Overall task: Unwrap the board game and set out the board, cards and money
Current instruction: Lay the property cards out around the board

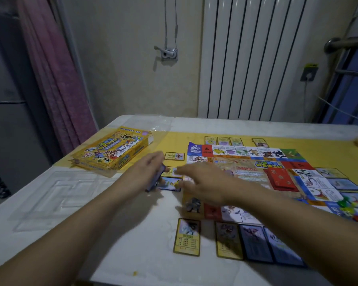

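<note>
Your left hand (147,172) has its fingers curled round the card stack (153,181) at centre left. Your right hand (203,182) reaches, blurred, to the blue card (171,184) beside the board (246,172); its grip is unclear. Lay the card flat on the tabletop (132,234), square with the board's edge.

The desk (145,261) is showing a matt white top. The board (248,170) is looking like glossy printed paper, the box (114,151) like printed cardboard. 1 smooth clear plastic tray (50,203) and crinkled transparent wrap (153,125) are catching light.
</note>
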Motion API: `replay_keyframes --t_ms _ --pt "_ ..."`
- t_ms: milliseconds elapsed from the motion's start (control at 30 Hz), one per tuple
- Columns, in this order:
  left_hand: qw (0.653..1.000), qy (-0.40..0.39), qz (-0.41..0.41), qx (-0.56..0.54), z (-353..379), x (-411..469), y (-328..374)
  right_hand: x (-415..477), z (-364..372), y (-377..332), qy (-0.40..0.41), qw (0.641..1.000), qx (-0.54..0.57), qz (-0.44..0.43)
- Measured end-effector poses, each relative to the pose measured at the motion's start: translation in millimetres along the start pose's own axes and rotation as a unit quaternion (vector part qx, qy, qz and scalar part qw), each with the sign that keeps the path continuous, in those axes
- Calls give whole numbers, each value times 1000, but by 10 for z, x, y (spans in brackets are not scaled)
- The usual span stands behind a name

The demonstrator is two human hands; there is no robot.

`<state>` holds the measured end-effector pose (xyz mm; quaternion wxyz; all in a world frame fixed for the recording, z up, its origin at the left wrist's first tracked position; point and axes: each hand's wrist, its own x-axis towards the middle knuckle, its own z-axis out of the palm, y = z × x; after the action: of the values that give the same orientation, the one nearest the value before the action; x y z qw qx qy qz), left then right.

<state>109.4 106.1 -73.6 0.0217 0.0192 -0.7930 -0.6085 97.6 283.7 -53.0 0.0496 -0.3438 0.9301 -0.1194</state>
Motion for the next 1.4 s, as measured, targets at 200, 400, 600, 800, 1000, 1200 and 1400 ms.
replay_keyframes --t_ms 200,400,600,800,1000,1200,1400 --pt "902 -73 -179 -385 194 -185 256 -63 -330 64 148 921 351 82" --pt "907 -126 -153 -372 409 -256 329 -179 -234 58 111 911 380 119" --pt "935 -146 -87 -311 335 -223 445 -198 -374 116 153 891 410 122" --pt "968 -115 46 -216 295 -125 575 -142 -546 132 197 889 403 89" --pt "975 -69 117 -173 301 17 679 -104 -711 134 227 893 383 68" --pt "987 -47 86 -124 388 40 560 -120 -600 237 199 906 364 82" --pt "996 -41 44 -70 386 43 390 -175 -513 391 151 875 446 110"
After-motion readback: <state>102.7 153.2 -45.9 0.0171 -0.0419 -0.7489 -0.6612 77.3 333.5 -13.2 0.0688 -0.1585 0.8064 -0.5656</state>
